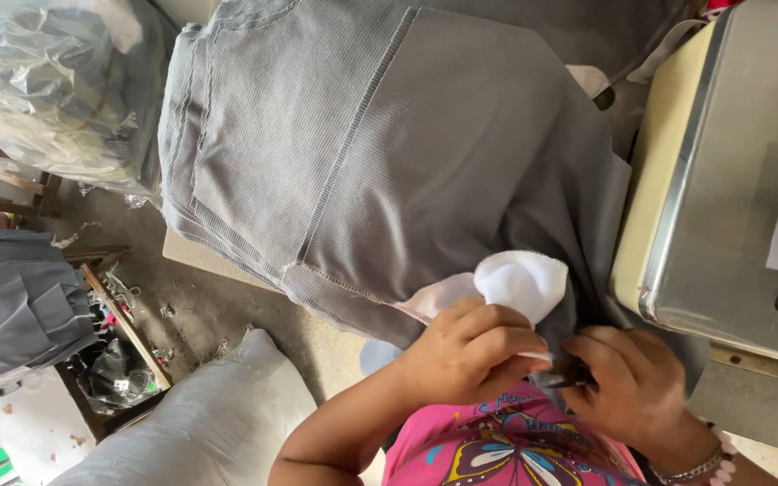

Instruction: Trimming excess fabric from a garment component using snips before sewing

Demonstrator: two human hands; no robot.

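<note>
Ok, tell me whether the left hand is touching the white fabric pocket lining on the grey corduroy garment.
Touching. The head view shows the left hand with its fingers curled around the base of the white fabric pocket lining, with no gap between them.

The grey corduroy garment (pixel 380 153) lies spread across the middle of the view, its ribbed cloth running from about ten o'clock down toward five o'clock. It rests on top of a stack of like grey pieces, whose layered edges show along its nine o'clock side. A stitched panel with a pale seam line crosses it, ending in a sewn lower edge near six o'clock. At its five o'clock corner a white pocket lining (pixel 517 283) is turned out, puffed and rounded, with a pale pinkish strip of it trailing toward eight o'clock. The lining touches the grey cloth all around.
</note>
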